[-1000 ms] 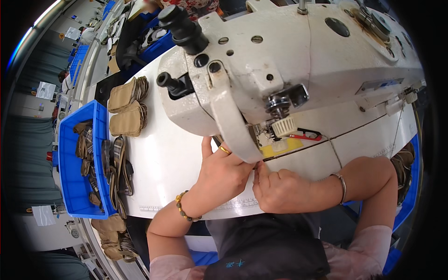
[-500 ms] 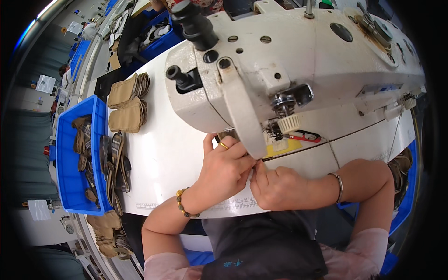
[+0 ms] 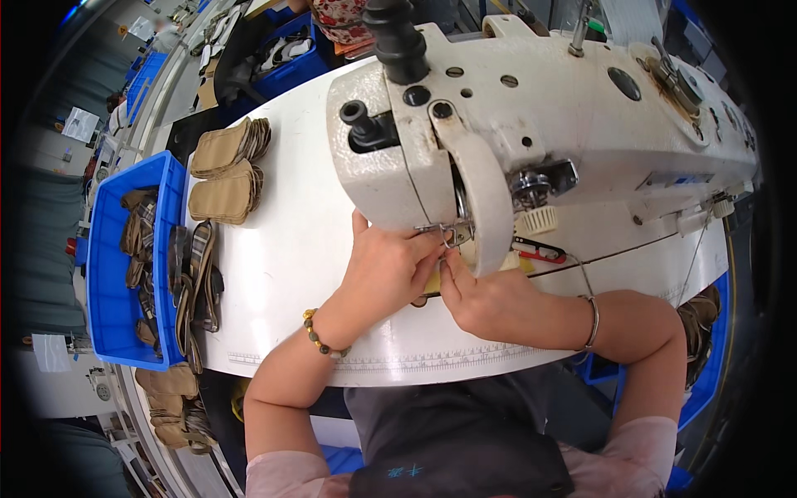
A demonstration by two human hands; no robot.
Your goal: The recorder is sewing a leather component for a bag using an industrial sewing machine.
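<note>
A white industrial sewing machine [image 3: 540, 108] stands over the white table. Just below its needle area [image 3: 452, 234], my two hands meet with fingertips almost touching. My left hand [image 3: 383, 264] has thumb and forefinger pressed together at the needle. My right hand [image 3: 486, 299] is also pinched, right beside it, under the machine's curved lever [image 3: 491, 195]. Whatever the fingertips hold is too small and covered to make out. A yellow patch and a small brown edge [image 3: 420, 302] show between and beneath the hands. Red-and-black thread snips [image 3: 540, 251] lie on the table right of the needle.
Two stacks of tan fabric pieces [image 3: 221, 151] lie at the table's far left. Plaid and tan straps [image 3: 199, 286] hang over the edge beside a blue bin [image 3: 95, 274] of similar pieces. More tan pieces [image 3: 170, 407] sit below; another blue bin [image 3: 714, 357] is at right.
Both hands have moved up the table, closer to the needle, and remain pinched together. The view has shifted, so the machine appears farther right. The brown edge beneath the hands has come into sight.
</note>
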